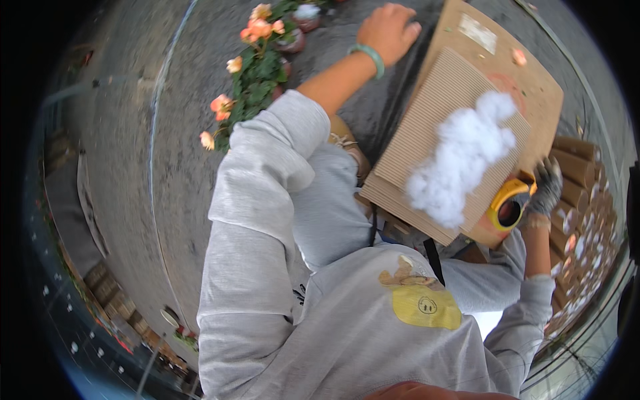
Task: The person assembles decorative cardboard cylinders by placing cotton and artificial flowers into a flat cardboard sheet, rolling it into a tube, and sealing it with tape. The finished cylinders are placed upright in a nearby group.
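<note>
My left hand (389, 30), bare with a green bracelet (369, 57) at the wrist, reaches far forward and rests knuckles-up on the dark ground beside the top left corner of a flat brown cardboard sheet (527, 87). Its fingers are curled; I cannot tell whether they grip anything. On that sheet lies a ribbed corrugated board (433, 113) with a clump of white fluffy stuffing (463, 157) on it. My right hand (548, 187), in a grey glove, holds a yellow tape roll (508, 203) against the cardboard's lower right edge.
Plants with peach flowers (257, 50) in round pots (293, 41) stand at the upper left of the cardboard. Several brown cardboard tubes (577, 167) lie stacked at the right. My grey sweatshirt (347, 320) and knees fill the middle. Grey pavement (133, 133) lies to the left.
</note>
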Motion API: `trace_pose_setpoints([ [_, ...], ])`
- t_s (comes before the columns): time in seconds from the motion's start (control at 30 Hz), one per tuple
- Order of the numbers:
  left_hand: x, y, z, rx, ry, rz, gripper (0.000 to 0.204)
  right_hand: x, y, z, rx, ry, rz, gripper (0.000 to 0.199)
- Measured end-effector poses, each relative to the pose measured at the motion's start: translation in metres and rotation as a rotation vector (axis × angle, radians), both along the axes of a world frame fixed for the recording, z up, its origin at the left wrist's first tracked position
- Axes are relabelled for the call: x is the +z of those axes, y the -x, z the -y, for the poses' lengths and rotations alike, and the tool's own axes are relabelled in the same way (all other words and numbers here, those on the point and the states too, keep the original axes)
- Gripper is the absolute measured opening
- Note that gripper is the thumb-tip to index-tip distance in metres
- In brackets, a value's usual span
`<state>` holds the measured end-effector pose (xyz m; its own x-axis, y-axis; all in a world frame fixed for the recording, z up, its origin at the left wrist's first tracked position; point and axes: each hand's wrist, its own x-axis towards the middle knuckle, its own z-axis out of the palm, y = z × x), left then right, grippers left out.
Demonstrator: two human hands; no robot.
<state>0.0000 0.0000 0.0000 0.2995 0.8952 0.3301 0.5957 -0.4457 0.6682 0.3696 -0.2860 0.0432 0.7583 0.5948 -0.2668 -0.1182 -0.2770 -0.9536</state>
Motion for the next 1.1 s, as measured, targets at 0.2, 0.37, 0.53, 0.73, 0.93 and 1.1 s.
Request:
trace_pose_setpoints([
  [0.2,-0.133,0.162,0.065,0.300,0.812,0.659,0.031,0.046,0.139,0.001,0.572,0.048,0.426,0.037],
  [0.37,-0.250,0.217,0.214,0.879,1.207,-0.077,0.086,0.038,0.248,0.006,0.899,0.173,0.068,0.061],
  [0.53,-0.290,0.301,0.220,1.533,0.216,0.374,0.090,0.025,0.265,-0.024,0.923,0.224,0.030,0.056],
  [0.73,-0.273,0.349,0.197,1.091,0.827,0.756,0.080,0.007,0.271,-0.046,0.896,0.248,-0.001,0.049],
  [0.93,-0.220,0.330,0.237,0.926,1.094,1.136,0.066,0.021,0.293,-0.042,0.913,0.168,-0.071,0.058],
  [1.1,-0.117,0.283,0.238,0.449,1.145,1.331,0.053,0.046,0.294,-0.052,1.102,0.021,-0.083,0.062],
])
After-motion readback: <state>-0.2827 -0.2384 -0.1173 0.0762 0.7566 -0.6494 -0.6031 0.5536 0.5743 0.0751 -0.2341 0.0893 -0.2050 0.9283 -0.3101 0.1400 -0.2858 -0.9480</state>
